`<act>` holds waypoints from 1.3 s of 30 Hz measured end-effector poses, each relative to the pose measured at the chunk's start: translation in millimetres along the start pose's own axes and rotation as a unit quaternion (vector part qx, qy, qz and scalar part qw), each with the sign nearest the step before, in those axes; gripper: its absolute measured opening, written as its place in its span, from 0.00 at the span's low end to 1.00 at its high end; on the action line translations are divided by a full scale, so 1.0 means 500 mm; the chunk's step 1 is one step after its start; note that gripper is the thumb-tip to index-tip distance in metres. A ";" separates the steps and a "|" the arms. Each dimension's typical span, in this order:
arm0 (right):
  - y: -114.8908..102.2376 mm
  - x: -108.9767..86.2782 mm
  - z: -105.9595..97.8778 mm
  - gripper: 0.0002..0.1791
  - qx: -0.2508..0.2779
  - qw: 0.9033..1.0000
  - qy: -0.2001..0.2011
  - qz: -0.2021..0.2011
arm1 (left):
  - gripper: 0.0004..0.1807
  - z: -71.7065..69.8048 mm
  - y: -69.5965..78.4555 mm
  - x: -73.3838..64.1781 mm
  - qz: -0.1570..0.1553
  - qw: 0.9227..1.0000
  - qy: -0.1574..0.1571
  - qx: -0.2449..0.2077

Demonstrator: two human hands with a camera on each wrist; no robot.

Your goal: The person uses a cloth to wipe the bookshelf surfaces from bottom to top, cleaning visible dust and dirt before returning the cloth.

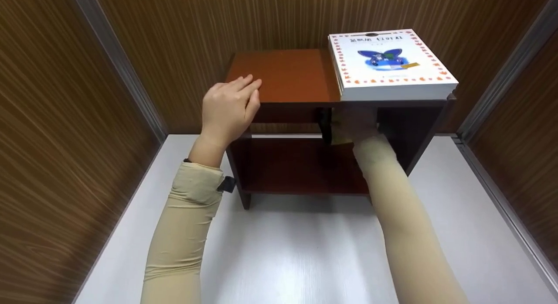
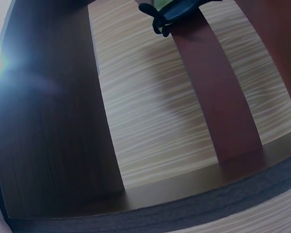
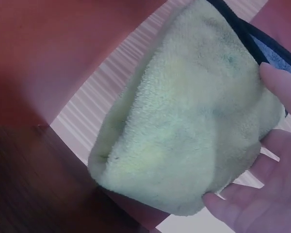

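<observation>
A small dark-brown wooden shelf stand (image 1: 283, 77) with a reddish top stands against the back wall. My left hand (image 1: 229, 105) rests on its top at the front left corner, fingers straight and together. Under the top on the right side, my right hand (image 3: 276, 184) holds a folded pale yellow-green plush cloth (image 3: 179, 121) with dark blue edging, fingers and thumb at its edge. In the head view the right hand is partly hidden in the shade of the upper board. The left wrist view shows the cloth's dark edging (image 2: 179, 12) beside the rear crossbar (image 2: 218, 92).
A stack of white picture books (image 1: 392, 62) with a butterfly cover covers the right half of the stand's top. A lower shelf board (image 1: 301, 164) lies below. Wood-grain panels (image 1: 56, 142) close in both sides, and the white tabletop (image 1: 296, 251) stretches in front.
</observation>
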State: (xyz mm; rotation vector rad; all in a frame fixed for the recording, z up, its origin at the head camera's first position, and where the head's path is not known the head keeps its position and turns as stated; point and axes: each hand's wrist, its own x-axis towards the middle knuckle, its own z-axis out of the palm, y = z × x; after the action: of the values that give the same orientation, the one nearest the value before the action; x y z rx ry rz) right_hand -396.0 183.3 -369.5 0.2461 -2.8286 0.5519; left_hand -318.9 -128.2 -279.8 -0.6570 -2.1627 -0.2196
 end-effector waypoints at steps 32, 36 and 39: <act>-0.175 0.055 0.116 0.45 -0.202 0.976 -0.066 -0.049 | 0.24 0.006 0.010 0.006 -0.017 1.000 0.010 0.020; -0.210 0.068 0.139 0.46 -0.217 0.971 -0.076 -0.067 | 0.24 0.006 0.011 0.003 -0.017 0.999 0.016 0.024; -0.227 0.075 0.150 0.49 -0.253 0.959 -0.085 -0.092 | 0.23 0.006 0.011 0.001 -0.018 0.999 0.019 0.024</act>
State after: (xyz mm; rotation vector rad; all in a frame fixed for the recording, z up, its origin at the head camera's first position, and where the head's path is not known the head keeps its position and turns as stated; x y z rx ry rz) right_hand -423.5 46.0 -387.5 0.4652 -2.9434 -0.2481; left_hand -318.0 -122.2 -281.8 -0.5818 -2.1384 -0.1977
